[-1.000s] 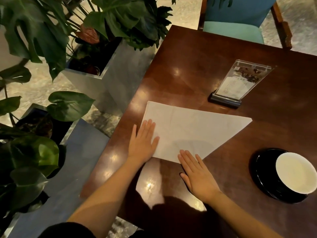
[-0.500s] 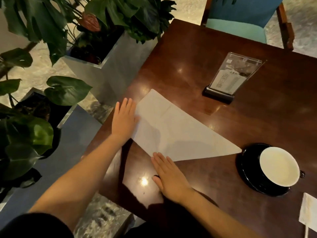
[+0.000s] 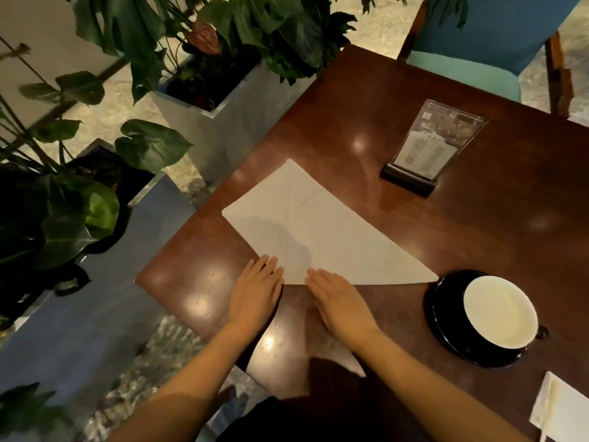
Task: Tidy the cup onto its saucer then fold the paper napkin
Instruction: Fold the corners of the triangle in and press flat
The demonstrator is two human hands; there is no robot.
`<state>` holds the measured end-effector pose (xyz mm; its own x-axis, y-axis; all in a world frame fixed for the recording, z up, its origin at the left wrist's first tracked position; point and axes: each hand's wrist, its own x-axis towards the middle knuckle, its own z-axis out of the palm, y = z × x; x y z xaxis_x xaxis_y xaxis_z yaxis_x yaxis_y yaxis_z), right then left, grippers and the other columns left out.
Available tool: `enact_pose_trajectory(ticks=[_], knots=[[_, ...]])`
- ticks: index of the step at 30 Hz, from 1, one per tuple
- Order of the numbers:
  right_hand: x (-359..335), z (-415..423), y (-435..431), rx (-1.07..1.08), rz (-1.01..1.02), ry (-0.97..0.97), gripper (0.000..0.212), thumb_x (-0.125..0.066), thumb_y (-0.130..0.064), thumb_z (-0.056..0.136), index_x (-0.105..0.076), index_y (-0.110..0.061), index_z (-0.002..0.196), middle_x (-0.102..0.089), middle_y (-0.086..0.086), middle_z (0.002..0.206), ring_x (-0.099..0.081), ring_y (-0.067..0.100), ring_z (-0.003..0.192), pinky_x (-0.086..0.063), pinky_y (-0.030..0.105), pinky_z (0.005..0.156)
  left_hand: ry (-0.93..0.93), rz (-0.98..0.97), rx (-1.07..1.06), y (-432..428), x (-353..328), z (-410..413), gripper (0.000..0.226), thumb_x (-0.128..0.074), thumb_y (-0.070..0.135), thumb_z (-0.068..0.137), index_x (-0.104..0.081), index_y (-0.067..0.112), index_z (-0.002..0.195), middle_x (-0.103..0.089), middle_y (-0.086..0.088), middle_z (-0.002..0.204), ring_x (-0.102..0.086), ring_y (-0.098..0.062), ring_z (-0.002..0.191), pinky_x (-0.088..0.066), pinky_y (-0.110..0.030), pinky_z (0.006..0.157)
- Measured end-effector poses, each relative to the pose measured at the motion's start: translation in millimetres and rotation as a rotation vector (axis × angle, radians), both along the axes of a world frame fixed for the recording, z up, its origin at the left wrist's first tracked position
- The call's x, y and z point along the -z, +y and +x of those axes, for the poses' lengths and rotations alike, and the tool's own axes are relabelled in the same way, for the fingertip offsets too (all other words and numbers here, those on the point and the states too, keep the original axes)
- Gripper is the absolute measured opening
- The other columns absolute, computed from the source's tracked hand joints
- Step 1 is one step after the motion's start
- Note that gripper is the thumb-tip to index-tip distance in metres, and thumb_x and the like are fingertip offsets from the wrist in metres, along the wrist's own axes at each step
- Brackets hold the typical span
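Observation:
A white paper napkin lies folded into a large triangle on the dark wooden table. My left hand rests flat with its fingertips at the napkin's near edge. My right hand lies flat beside it, fingertips touching the same edge. Neither hand holds anything. At the right, a white-lined cup stands on its black saucer, just past the napkin's right tip.
A clear acrylic menu stand on a black base sits at the back of the table. Another white paper lies at the near right edge. Planters with large green leaves stand left of the table; a teal chair is behind.
My left hand slid from the napkin's left corner down to its near edge beside my right hand. The view shifted, and the napkin stays a flat triangle.

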<state>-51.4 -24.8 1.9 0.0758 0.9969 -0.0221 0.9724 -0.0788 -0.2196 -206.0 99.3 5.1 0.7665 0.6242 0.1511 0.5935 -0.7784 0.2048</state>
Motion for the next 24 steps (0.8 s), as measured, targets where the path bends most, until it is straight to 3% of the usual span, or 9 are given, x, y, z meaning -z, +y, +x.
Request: enact_pose_trajectory(ticks=[2, 5, 10, 16, 20, 23, 24], knots=[[-2, 23, -11, 0.073, 0.030, -0.040, 0.062, -0.081, -0.002, 0.056, -0.064, -0.006, 0.116, -0.065, 0.012, 0.122, -0.065, 0.029, 0.104, -0.050, 0.044, 0.092, 0.040, 0.034, -0.012, 3, -3, 1, 0.034, -0.040, 0.026, 0.089, -0.071, 0.013, 0.094, -0.069, -0.006, 0.111, -0.061, -0.025, 0.109, -0.048, -0.041, 0.094], [-10, 48, -26, 0.153, 0.054, -0.093, 0.059, -0.077, 0.009, 0.055, -0.064, 0.000, 0.112, -0.065, 0.019, 0.117, -0.065, 0.035, 0.094, -0.053, 0.045, 0.087, 0.081, 0.047, -0.057, 5, -4, 4, 0.032, -0.041, 0.027, 0.089, -0.071, 0.013, 0.088, -0.069, -0.005, 0.109, -0.061, -0.026, 0.107, -0.047, -0.043, 0.096], [-15, 54, -38, 0.142, 0.014, -0.146, 0.061, -0.081, 0.007, 0.048, -0.065, -0.001, 0.106, -0.067, 0.016, 0.112, -0.066, 0.032, 0.087, -0.057, 0.038, 0.075, 0.166, 0.082, -0.061, 10, -9, 4, 0.022, -0.047, 0.020, 0.087, -0.066, 0.012, 0.078, -0.067, -0.005, 0.097, -0.060, -0.025, 0.093, -0.045, -0.044, 0.092], [-8, 36, -45, 0.034, 0.020, -0.093, 0.065, -0.084, -0.002, 0.045, -0.066, -0.005, 0.107, -0.067, 0.012, 0.112, -0.066, 0.027, 0.090, -0.055, 0.032, 0.074, 0.192, 0.091, -0.102, 28, -16, -10, 0.009, -0.058, 0.016, 0.084, -0.066, 0.014, 0.080, -0.064, -0.002, 0.089, -0.059, -0.026, 0.091, -0.044, -0.043, 0.090], [-6, 41, -48, 0.042, 0.113, -0.115, 0.038, -0.075, -0.004, 0.062, -0.066, -0.009, 0.099, -0.067, 0.008, 0.102, -0.063, 0.026, 0.082, -0.052, 0.032, 0.070, 0.101, 0.066, -0.069, 0, -11, -18, 0.015, -0.052, 0.013, 0.081, -0.068, 0.014, 0.082, -0.069, -0.002, 0.084, -0.061, -0.024, 0.079, -0.048, -0.034, 0.070], [-10, 59, -58, 0.064, 0.093, -0.213, 0.021, -0.054, -0.008, 0.072, -0.062, -0.014, 0.091, -0.064, 0.005, 0.096, -0.058, 0.024, 0.078, -0.045, 0.032, 0.069, 0.118, 0.119, -0.078, -16, -7, -25, 0.029, -0.049, 0.012, 0.075, -0.071, 0.013, 0.094, -0.072, -0.003, 0.099, -0.065, -0.025, 0.083, -0.044, -0.033, 0.073], [-14, 63, -62, 0.061, 0.070, -0.239, 0.020, -0.056, -0.010, 0.069, -0.062, -0.015, 0.089, -0.063, 0.004, 0.094, -0.057, 0.023, 0.077, -0.047, 0.031, 0.068, 0.118, 0.135, -0.087, -17, -8, -25, 0.030, -0.047, 0.011, 0.075, -0.071, 0.013, 0.093, -0.072, -0.003, 0.097, -0.065, -0.026, 0.082, -0.039, -0.032, 0.074]])
